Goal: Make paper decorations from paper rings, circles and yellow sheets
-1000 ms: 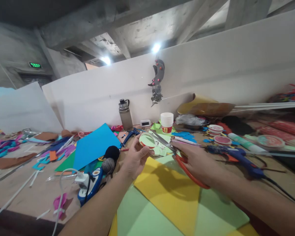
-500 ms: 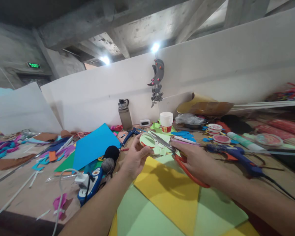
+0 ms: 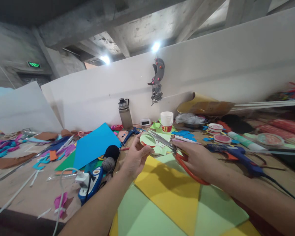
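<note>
My left hand [image 3: 137, 156] is closed around a small paper cup [image 3: 148, 139], tipped so that a round light green face shows, with red on its side. In my right hand [image 3: 195, 157] is a pair of scissors [image 3: 166, 141] with orange handles. The blades point left and their tips lie over the cup's green edge; whether they touch it I cannot tell. Beneath both hands, a yellow sheet [image 3: 169, 193] lies across light green sheets [image 3: 142, 209]. Light green scraps [image 3: 162, 150] are just behind the cup.
Stacked white paper cups [image 3: 166, 119], a grey bottle [image 3: 125, 114] and a small digital clock [image 3: 145, 122] stand by the white partition. A blue glue gun [image 3: 241, 159] lies right. On the left are a blue sheet [image 3: 94, 144], a power strip [image 3: 92, 186] and its white cable.
</note>
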The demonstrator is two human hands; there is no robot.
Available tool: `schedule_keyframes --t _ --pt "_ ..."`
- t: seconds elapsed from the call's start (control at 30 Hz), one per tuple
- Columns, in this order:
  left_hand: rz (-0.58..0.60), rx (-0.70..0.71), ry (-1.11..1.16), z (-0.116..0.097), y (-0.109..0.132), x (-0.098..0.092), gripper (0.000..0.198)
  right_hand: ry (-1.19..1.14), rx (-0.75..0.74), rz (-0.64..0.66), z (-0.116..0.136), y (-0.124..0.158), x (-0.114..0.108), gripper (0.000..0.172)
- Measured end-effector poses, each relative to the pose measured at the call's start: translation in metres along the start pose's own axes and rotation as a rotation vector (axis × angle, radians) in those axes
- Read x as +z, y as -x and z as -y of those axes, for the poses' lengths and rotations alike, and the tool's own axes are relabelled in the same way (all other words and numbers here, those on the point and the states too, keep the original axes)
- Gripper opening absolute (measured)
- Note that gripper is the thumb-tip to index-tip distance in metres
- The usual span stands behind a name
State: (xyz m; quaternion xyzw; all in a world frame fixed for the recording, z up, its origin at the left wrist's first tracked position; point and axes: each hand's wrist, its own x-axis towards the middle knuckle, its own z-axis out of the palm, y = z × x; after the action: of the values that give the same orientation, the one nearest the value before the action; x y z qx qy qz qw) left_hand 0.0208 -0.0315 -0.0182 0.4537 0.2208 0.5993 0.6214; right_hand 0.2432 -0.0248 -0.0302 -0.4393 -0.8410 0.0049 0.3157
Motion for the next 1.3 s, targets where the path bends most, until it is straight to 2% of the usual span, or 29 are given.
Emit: schedule_keyframes --t 0.7,1.3 --pt "-0.013 0.008 0.001 -0.0009 0.0002 0.0018 0.057 -0.024 -0.028 -0.012 -0.0002 -0.0006 -0.0030 0.038" --pt "0.010 -0.002 0.012 0.0000 -0.0001 -0.0014 0.061 0.010 -0.030 -0.018 -0.0039 -0.0003 0.0002 0.034"
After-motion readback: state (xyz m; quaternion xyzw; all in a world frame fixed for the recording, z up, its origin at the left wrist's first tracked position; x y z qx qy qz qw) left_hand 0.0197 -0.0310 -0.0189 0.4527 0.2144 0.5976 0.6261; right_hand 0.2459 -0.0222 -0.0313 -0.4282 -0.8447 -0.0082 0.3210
